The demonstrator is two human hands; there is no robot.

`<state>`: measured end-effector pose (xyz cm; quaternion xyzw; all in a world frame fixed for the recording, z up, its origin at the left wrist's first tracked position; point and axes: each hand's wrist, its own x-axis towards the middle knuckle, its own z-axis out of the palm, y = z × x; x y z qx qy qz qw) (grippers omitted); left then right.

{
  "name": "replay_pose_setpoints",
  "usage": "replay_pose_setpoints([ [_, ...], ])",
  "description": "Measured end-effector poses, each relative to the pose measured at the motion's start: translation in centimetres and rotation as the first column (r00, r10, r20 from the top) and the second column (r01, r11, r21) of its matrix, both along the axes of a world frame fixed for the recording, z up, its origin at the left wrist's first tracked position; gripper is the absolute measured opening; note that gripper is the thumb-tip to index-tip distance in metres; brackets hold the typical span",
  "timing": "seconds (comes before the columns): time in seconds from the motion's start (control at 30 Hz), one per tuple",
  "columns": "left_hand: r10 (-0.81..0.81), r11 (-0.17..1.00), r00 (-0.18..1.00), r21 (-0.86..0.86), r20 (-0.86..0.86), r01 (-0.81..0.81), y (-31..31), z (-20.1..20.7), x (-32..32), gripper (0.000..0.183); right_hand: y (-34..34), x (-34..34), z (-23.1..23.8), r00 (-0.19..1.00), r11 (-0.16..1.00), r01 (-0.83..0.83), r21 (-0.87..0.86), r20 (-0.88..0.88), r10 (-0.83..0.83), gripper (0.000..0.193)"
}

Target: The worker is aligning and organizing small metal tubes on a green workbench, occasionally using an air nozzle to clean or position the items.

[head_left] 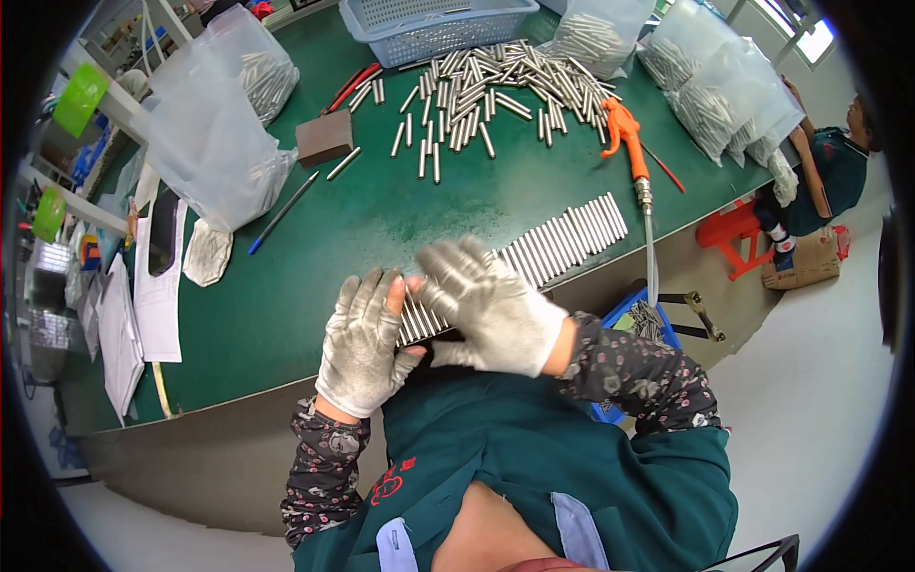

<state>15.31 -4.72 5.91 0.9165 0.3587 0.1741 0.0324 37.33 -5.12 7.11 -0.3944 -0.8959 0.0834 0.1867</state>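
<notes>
A: What do we enter first, by size?

B: The green bench (329, 229). Beyond its right side we note a seated person (839, 176) in a dark green top.

A: And on the bench?

B: We find translucent plastic bags (710, 100) at the far right, filled with metal pins, and a tall translucent bag (205, 129) at the left. A light blue basket (434, 40) stands at the far edge, with a heap of loose pins (477, 81) spread in front of it.

A: Where are the pins being handled?

B: We place the row of metal pins (562, 243) along the near edge, pins side by side, running from between the hands toward the right.

A: Condition of the hands?

B: Both wear pale, smudged gloves. We observe the left hand (367, 348) at the row's left end, fingers extended and close together, one fingertip bare. The right hand (500, 310) lies flat across the row, palm down, fingers outstretched. We see neither gripping a pin; contact beneath the right palm we cannot tell.

A: Smaller items?

B: An orange air gun (624, 138) between the heap and the right-hand bags, a brown block (324, 138) left of the heap, and lastly a blue pen (283, 212).
</notes>
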Motion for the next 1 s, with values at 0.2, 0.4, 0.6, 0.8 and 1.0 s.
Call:
replay_pose_setpoints([
  [0.2, -0.080, 0.996, 0.993, 0.029, -0.085, 0.083, 1.3, 3.8, 0.7, 0.089, 0.0, 8.8, 2.3, 0.913, 0.908, 0.402, 0.120, -0.131, -0.386, 0.056],
  [0.4, -0.251, 0.966, 0.955, -0.101, -0.158, 0.238, 4.2, 4.0, 4.5, 0.090, -1.6, 13.8, 0.4, 0.707, 0.670, 0.695, 0.262, -0.076, -0.703, 0.025],
  [0.6, -0.322, 0.935, 0.939, -0.196, -0.116, 0.296, 4.6, 2.8, 5.2, 0.092, -1.7, 14.2, -0.1, 0.724, 0.688, 0.658, 0.306, -0.009, -0.689, 0.021],
  [0.8, -0.377, 0.921, 0.908, -0.178, -0.180, 0.347, 5.5, 5.1, 6.8, 0.089, -2.3, 15.0, 0.0, 0.686, 0.641, 0.723, 0.258, -0.160, -0.710, 0.026],
  [1.0, -0.648, 0.755, 0.755, -0.213, -0.097, 0.621, 11.2, 5.3, 13.9, 0.085, -0.4, 16.6, -0.6, 0.387, 0.380, 0.915, 0.132, -0.025, -0.922, 0.052],
])
